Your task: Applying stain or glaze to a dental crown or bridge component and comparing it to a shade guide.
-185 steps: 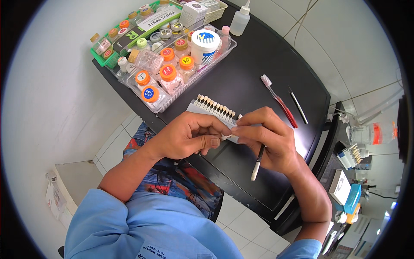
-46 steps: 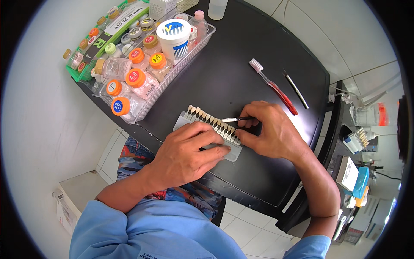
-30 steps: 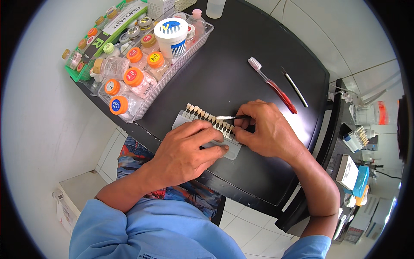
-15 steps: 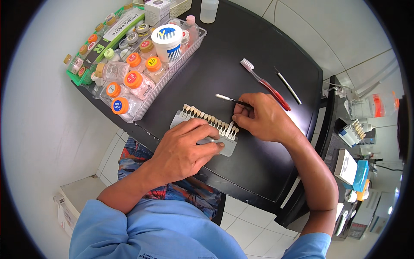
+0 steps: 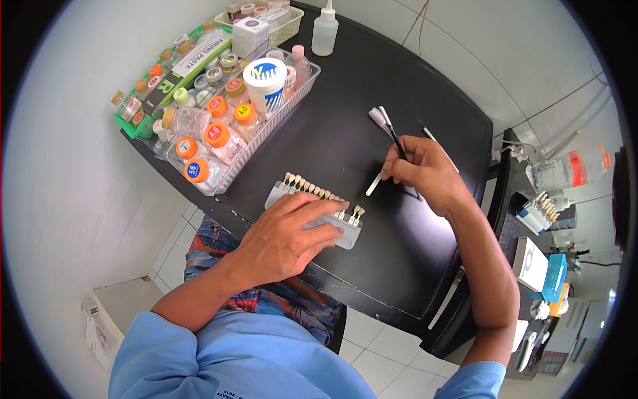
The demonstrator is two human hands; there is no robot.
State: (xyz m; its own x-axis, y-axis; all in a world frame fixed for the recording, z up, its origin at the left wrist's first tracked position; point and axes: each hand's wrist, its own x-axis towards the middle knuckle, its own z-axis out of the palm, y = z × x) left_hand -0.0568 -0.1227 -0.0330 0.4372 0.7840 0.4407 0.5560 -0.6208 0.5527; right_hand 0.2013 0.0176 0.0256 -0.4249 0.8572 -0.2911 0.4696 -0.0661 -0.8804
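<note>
My left hand lies over a grey tooth shade guide, thumb and fingers gripping its edge and hiding part of its row of tooth-coloured tabs. A gap shows in the row near the right end. Above the table, my right hand pinches a single pale shade tab, which points down to the left. A slim brush with a black handle and a whitish tip is held in the same hand, its tip upward. Behind it lies a toothbrush, mostly hidden by my right hand.
A clear plastic basket of orange-capped jars and a white tub stands at left, beside a green basket. A squeeze bottle is at the back. Beyond my right hand lies a thin silver tool. A side counter runs along the right.
My right hand has moved up and away from the shade guide, carrying the shade tab and brush. The brush has turned more upright. My left hand stays on the guide, its index finger stretched further right.
</note>
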